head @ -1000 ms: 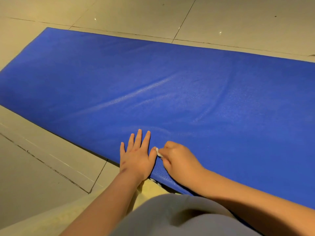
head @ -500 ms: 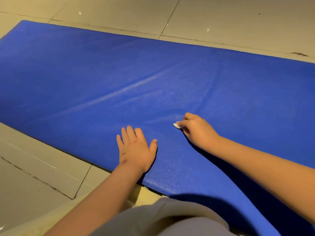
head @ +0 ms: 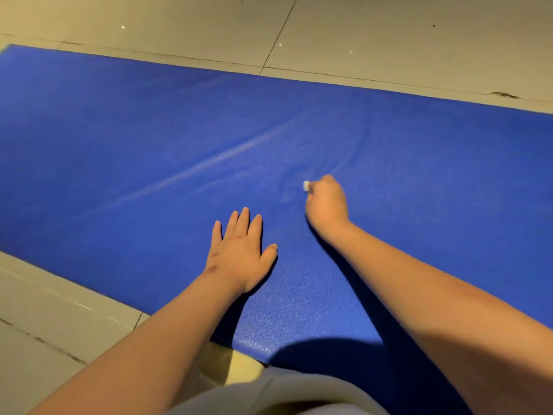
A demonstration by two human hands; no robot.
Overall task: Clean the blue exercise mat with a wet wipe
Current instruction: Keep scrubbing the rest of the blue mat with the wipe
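Wipe goes farther up the mat
The right hand point(head: 326, 202) has pushed the wet wipe point(head: 306, 186) away from the near edge, out toward the middle of the blue mat point(head: 149, 145).

Both forearms reach forward: the left hand point(head: 239, 253) lies flat, fingers straight and thumb spread, the right hand point(head: 326, 202) farther out, curled and pinching a wet wipe point(head: 306, 186).

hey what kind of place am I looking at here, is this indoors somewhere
Probably indoors, a room at home or in a gym, though no walls show. The blue exercise mat lies flat on a glossy tiled floor with grout lines, and light spots reflect off the tiles.
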